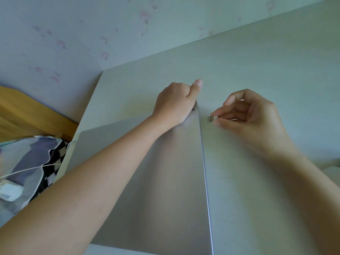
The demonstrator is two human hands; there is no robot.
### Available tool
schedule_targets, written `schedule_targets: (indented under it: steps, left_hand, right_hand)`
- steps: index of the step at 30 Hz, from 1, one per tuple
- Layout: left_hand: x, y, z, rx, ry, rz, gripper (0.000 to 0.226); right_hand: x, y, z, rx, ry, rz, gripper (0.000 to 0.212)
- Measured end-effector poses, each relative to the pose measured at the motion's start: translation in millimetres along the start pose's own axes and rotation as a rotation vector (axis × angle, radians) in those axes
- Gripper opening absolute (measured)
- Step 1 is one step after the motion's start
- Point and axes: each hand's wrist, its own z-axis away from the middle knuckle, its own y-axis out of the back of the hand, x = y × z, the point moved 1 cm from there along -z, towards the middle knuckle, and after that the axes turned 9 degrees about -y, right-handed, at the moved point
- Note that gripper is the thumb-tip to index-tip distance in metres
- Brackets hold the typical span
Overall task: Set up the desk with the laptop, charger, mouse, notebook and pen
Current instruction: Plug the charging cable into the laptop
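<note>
Now my left hand point(174, 103) grips the flat silver metal laptop point(165, 181) at its 12 o'clock corner; my right hand point(248, 115) pinches a small silver USB plug point(212, 119), which may miss the port if tilted.

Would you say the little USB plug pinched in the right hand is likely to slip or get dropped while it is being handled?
Probably somewhat. The USB plug is tiny, and the right hand grips only its rear end by the fingertips, so hold is slight. Its metal shell looks smooth, likely slippery. It appears rigid and light; if dropped on the desk it should lie flat, not roll.
</note>
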Motion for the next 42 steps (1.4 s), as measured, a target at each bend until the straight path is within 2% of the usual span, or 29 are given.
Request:
schedule_targets:
  steps: [4,9,19,25,27,29,30,34,38,42]
  left_hand:
    - [-2,-2,-1,-0.003,0.016,0.003,0.07]
    - [-3,-9,0,-0.003,0.011,-0.012,0.07]
    - [-3,-14,1,-0.017,0.011,-0.045,0.069]
    - [2,-15,9,0.029,-0.006,-0.053,0.065]
    - [0,-15,23,0.124,-0.169,-0.183,0.048]
    - [-5,-13,43,0.189,-0.305,-0.182,0.027]
    - [-9,-13,53,0.157,-0.327,-0.146,0.026]
    - [-17,-14,79,-0.031,-0.226,-0.08,0.049]
    - [-15,-14,79,-0.031,-0.216,-0.122,0.053]
    - [-13,-14,81,-0.028,-0.206,-0.128,0.055]
  right_hand:
    - [2,-10,3,-0.051,-0.013,0.041,0.034]
    - [3,-9,-1,-0.032,-0.032,0.01,0.03]
    - [11,-16,-1,-0.015,-0.017,0.154,0.032]
    - [11,-16,1,0.032,0.1,0.5,0.041]
    - [13,-18,5,0.074,0.241,0.686,0.034]
    - [19,-21,14,0.153,0.402,0.934,0.026]
    - [21,-22,20,0.16,0.404,1.029,0.03]
    - [27,-30,42,0.128,0.277,1.204,0.051]
    - [29,-43,47,0.118,0.212,1.283,0.066]
    - [30,-49,50,0.107,0.212,1.255,0.065]
